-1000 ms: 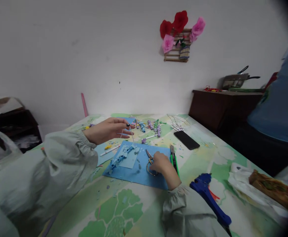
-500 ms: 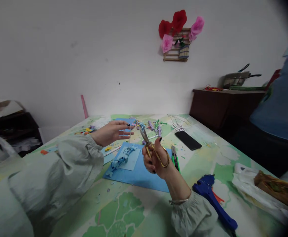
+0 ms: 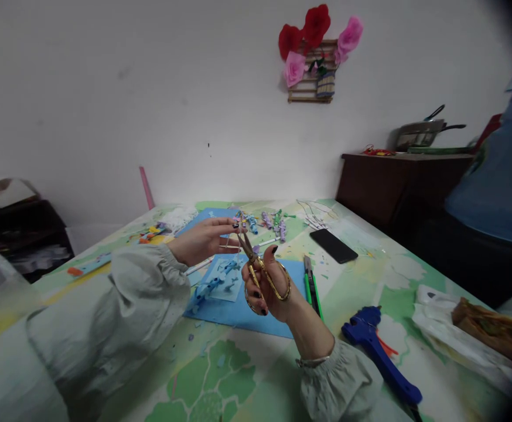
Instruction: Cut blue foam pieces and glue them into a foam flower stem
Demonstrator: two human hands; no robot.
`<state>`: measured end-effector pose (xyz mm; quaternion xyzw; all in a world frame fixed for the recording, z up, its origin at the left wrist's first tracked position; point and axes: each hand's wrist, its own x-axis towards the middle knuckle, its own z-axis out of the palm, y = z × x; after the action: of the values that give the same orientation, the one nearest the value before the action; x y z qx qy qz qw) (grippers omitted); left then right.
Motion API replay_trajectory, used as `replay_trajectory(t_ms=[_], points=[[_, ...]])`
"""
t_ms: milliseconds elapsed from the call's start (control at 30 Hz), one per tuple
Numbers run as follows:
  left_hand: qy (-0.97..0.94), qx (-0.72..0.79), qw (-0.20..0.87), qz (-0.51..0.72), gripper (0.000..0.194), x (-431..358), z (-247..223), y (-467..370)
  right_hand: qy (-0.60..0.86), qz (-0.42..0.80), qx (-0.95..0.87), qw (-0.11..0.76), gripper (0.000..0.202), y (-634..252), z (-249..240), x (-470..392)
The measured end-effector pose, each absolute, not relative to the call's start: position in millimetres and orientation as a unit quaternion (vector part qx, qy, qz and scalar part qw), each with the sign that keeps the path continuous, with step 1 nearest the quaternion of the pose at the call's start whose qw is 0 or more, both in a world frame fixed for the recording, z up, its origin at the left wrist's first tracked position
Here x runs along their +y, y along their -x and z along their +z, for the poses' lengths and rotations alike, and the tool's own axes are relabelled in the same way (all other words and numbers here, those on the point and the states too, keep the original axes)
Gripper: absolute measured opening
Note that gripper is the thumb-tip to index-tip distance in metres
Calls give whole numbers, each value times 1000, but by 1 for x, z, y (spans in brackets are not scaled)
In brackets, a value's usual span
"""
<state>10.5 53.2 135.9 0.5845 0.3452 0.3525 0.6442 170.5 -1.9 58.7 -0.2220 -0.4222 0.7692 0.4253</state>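
My right hand [image 3: 267, 287] grips gold-handled scissors [image 3: 256, 262], their blades parted and pointing up toward the fingertips of my left hand [image 3: 205, 239]. A thin pale strand [image 3: 239, 234] is pinched at those left fingertips and runs down between the blades or just beside them; which one I cannot tell. Under the hands lies a blue sheet [image 3: 256, 319] with a smaller light blue paper [image 3: 225, 293] on it. Curled blue paper pieces [image 3: 207, 289] rest on and beside that paper.
A green utility knife [image 3: 311, 287] lies right of my right hand, with a black phone [image 3: 334, 245] beyond. A blue glue gun [image 3: 381, 354] is nearer. Small purple and green paper pieces [image 3: 277, 221] lie toward the wall. A person in blue [image 3: 497, 176] stands at right.
The scissors have moved left, close to my left fingertips, and their blades have opened. My left hand has shifted slightly right. The view has tilted slightly down.
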Motion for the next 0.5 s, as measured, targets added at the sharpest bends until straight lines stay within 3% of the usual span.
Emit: replay_trajectory(t_ms=[500], points=[[-592,320,652,349,6,51,120,-15,215,734,-432,479,62,-172,54,3]])
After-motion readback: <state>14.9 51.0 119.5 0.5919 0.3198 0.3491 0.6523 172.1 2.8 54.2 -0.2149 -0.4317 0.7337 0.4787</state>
